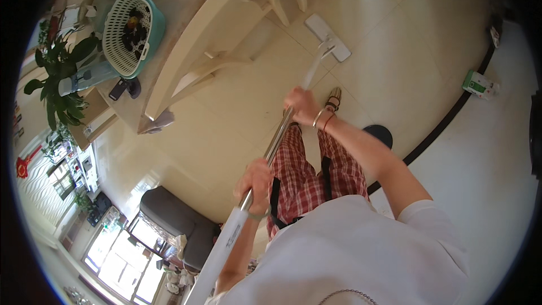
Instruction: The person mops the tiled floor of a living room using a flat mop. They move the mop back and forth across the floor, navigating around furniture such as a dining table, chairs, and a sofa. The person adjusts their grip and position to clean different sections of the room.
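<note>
A long mop (279, 138) with a silver and white handle slants from the lower left up to the tiled floor. My left hand (257, 183) is closed around the shaft near its thick white upper section. Farther along the pole, my right hand (304, 105) grips it as well, a bracelet and a red string on the wrist. The flat white mop head (328, 38) lies on the floor beyond my feet, beside the legs of a wooden table. Fingers on both hands are wrapped round the handle and slightly blurred.
On the wooden table (189, 39) at left stand a teal and white basket (131, 34) with dark contents, a clear bottle (93, 77) and a plant (59, 79). A dark sofa (178, 223) is at lower left. A round black object (378, 135) and a green-white packet (480, 85) lie right.
</note>
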The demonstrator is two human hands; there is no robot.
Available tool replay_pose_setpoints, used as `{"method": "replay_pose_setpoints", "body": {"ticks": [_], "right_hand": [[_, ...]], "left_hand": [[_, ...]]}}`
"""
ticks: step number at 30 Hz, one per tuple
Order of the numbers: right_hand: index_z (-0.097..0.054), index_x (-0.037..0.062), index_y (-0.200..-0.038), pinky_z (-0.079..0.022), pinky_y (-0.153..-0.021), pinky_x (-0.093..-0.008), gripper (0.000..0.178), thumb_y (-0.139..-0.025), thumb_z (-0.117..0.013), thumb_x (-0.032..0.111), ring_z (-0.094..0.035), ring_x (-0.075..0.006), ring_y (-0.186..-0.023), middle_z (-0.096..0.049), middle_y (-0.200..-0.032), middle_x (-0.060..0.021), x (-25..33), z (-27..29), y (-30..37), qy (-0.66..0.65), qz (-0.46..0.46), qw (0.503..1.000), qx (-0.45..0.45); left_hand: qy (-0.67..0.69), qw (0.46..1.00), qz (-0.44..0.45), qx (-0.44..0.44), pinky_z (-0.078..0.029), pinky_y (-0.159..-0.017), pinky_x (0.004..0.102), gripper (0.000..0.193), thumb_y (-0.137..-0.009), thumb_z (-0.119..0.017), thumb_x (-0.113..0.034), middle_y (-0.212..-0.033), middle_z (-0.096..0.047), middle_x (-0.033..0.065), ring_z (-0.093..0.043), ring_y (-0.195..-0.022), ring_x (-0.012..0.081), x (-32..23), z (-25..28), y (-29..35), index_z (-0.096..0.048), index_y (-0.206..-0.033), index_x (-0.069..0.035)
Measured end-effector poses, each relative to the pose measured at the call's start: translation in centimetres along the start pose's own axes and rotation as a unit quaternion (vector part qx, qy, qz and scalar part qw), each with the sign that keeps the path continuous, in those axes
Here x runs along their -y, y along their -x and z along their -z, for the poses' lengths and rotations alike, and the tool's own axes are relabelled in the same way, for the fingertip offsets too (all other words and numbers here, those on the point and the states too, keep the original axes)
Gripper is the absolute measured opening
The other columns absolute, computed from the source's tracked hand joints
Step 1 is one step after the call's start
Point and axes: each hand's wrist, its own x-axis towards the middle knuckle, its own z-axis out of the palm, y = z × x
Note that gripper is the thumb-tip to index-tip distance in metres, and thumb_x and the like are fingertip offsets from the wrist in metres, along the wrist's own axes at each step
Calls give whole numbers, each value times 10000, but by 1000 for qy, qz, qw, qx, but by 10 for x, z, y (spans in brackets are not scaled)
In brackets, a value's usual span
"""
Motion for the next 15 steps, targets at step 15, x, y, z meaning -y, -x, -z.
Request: {"method": "replay_pose_setpoints", "body": {"ticks": [15], "right_hand": [[-586,119,-702,-500,-682,-412,141,-741,-604,254,-556,-265,-943,-581,-828,-65,-77,34,-19,87,-49,995,22]], "left_hand": [[62,988,139,-35,-463,-894,336,188,-900,-567,-161,-776,-576,38,-499,-701,99,32,-58,-23,-563,-792,-7]]}}
